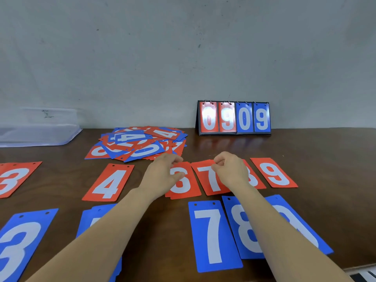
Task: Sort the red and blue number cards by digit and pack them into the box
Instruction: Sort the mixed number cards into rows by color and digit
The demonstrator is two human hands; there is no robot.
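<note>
- Dark brown wooden counter (183,202) runs up to a pale grey wall; a clear plastic box (38,127) sits at its far left edge.
- A loose pile of red and blue number cards (138,143) lies near the wall. To its right stands a black flip scoreboard (234,118) showing 0 9 in red and 0 9 in blue.
- The red row lies flat, from left: red 3 card (14,178), red 4 card (108,183), a gap, then red 6 card (183,186), red 7 card (207,180), red 8 card (254,181) and red 9 card (273,173). The 6, 7 and 8 overlap at their edges.
- The blue row lies nearer the person: blue 3 card (20,241), a blue stack (91,218) mostly hidden by the forearm so its digit cannot be read, blue 7 card (213,235), blue 8 card (240,226) and a blue card (301,226) under the right forearm.
- The left hand (160,171) has its grip on the red 6 card, with the thumb across the face and curled fingers at the top edge.
- The right hand (230,169) has its grip pinched on the top edge of the red 7 card and covers much of the red 8 card.
</note>
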